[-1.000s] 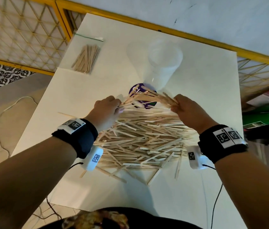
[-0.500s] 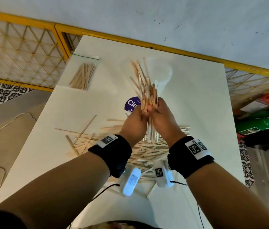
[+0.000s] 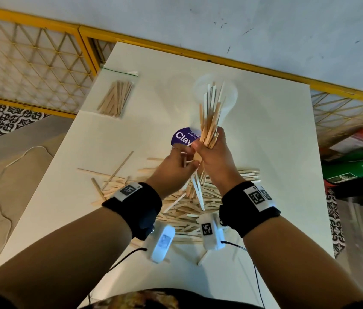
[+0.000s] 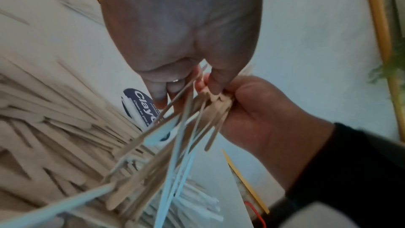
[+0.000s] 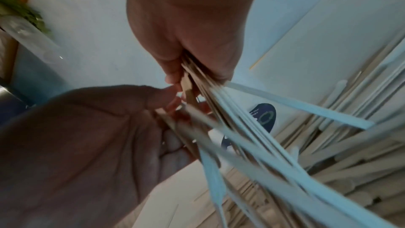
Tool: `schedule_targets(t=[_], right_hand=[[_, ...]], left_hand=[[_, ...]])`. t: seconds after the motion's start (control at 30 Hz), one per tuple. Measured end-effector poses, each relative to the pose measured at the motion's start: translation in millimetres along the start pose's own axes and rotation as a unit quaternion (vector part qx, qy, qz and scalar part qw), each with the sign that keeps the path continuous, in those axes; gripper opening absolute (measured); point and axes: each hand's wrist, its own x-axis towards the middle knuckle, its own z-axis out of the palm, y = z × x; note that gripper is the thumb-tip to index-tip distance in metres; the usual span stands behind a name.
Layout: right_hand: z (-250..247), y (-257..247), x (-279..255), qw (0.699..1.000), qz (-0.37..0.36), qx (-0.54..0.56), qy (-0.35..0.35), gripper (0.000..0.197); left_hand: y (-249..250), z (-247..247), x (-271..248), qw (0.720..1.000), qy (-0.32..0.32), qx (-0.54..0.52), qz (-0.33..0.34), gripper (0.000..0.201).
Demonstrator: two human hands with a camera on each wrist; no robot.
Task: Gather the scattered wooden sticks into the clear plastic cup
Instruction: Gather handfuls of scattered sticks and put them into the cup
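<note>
White counter (image 3: 265,134) with a yellow-framed lattice behind it carries the work. One clear plastic cup (image 3: 229,97) stands toward the far edge, and no stick visibly sits inside it. The right hand (image 3: 215,157) has its grip clenched round a fanned bundle of wooden sticks (image 3: 209,121), raised in front of the cup. The left hand (image 3: 173,168) pinches the bundle's lower ends. Dozens more lie in the loose pile (image 3: 182,210) near the front edge, so most of the task probably remains. One bag of sticks (image 3: 115,98) rests at the far left corner.
</note>
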Motion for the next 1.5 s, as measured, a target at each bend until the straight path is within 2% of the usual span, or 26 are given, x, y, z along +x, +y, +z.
schedule_targets(t=[0.1,0.2,0.3,0.43,0.5,0.53,0.6,0.67,0.73,0.83,0.87,0.93,0.97,1.0,1.1,1.2,1.23,1.3,1.33,1.37,1.4,1.43,1.5], right_hand=[[-0.5,-0.7,-0.3,0.999,-0.027,0.027,-0.038,0.043],[3.3,-1.2,0.3,0.992,-0.046,-0.041,-0.108,0.032],[8.3,-5.7,-1.8,0.976,-0.062,-0.111,-0.178,0.027],[9.2,-8.9,-2.5,0.963,-0.037,-0.127,-0.236,0.006],[9.9,-9.2,-1.3,0.960,-0.048,-0.131,-0.243,0.012],[9.4,-10.5,-0.4,0.962,-0.055,-0.130,-0.234,0.014],[6.6,-20.3,0.2,0.979,-0.059,-0.089,-0.173,0.012],[2.4,-32.3,1.5,0.993,-0.042,0.029,-0.106,0.006],[1.3,-42.6,2.0,0.990,-0.027,0.113,-0.074,0.006],[6.6,-48.9,0.8,0.990,-0.029,0.132,-0.043,0.009],[8.1,-50.4,0.4,0.988,-0.030,0.144,-0.043,0.009],[9.4,-50.1,-0.1,0.982,-0.030,0.176,-0.066,0.011],[10.5,-49.9,-1.3,0.978,-0.027,0.188,-0.088,0.012],[11.1,-48.5,-1.3,0.975,-0.020,0.193,-0.108,0.013],[10.2,-50.7,0.0,0.980,-0.017,0.159,-0.115,0.017],[2.2,-69.2,9.8,0.981,-0.080,0.168,-0.051,0.012],[-2.8,-79.0,13.4,0.979,-0.102,0.175,-0.022,0.011],[-12.8,-98.9,18.9,0.970,-0.142,0.195,0.017,0.010],[-16.0,-106.5,20.0,0.964,-0.158,0.214,0.024,0.011],[-16.7,-113.3,19.8,0.956,-0.170,0.236,0.024,0.013],[-14.6,-117.2,18.8,0.950,-0.179,0.255,0.020,0.013],[-10.3,-119.5,16.3,0.945,-0.186,0.269,0.010,0.011],[3.0,-115.6,10.2,0.946,-0.178,0.271,-0.010,0.013]], left_hand=[[1.5,-17.5,0.3,0.987,0.023,-0.151,-0.056,0.047],[15.1,-29.3,8.0,0.971,-0.013,-0.236,-0.043,0.067],[33.1,-34.1,17.6,0.979,-0.039,-0.201,0.005,0.056],[37.1,-34.7,20.8,0.991,-0.013,-0.128,0.045,0.030],[35.9,-34.4,17.7,0.989,0.002,-0.144,0.046,0.030],[33.0,-35.2,16.4,0.985,0.012,-0.167,0.047,0.037],[23.0,-36.4,15.9,0.975,0.008,-0.219,0.035,0.059],[15.7,-34.6,11.7,0.979,-0.030,-0.202,0.028,0.083],[9.2,-25.7,8.3,0.980,-0.081,-0.177,0.042,0.092],[12.6,-22.4,4.5,0.976,-0.101,-0.190,0.042,0.080],[13.0,-24.3,5.9,0.981,-0.102,-0.161,0.039,0.071],[13.5,-27.4,6.8,0.990,-0.118,-0.055,0.048,0.041],[15.6,-28.5,4.1,0.990,-0.126,-0.025,0.059,0.022],[16.8,-27.8,2.7,0.990,-0.127,-0.019,0.065,0.013],[13.9,-27.7,0.1,0.991,-0.127,-0.035,0.034,0.012],[-3.7,-36.3,1.6,0.989,-0.147,0.005,-0.019,0.066],[-5.1,-40.2,0.9,0.991,-0.132,0.019,-0.021,0.074],[-2.3,-47.6,1.0,0.999,-0.052,0.005,-0.012,0.060],[2.7,-51.1,0.3,0.998,-0.012,-0.051,-0.022,0.048],[9.2,-52.4,1.0,0.987,0.019,-0.154,-0.050,0.042],[15.8,-52.0,2.8,0.956,0.035,-0.274,-0.094,0.046],[19.6,-50.0,6.6,0.915,0.039,-0.374,-0.144,0.052],[28.9,-46.1,12.0,0.843,0.033,-0.483,-0.233,0.062]])
